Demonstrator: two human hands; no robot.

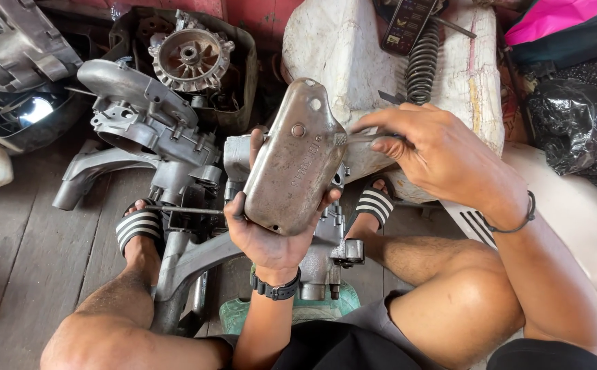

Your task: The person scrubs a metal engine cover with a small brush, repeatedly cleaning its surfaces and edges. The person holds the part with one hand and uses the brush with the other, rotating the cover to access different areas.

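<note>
Head view: the left hand (271,236) grips a grey metal engine cover (291,161) from below, above the engine casing (175,147). The right hand (435,154) pinches a slim tool (357,138) touching the cover's edge. Apparent step: working that edge; steady support needed.

Coil spring (422,62) (black); flywheel (190,58)
</note>
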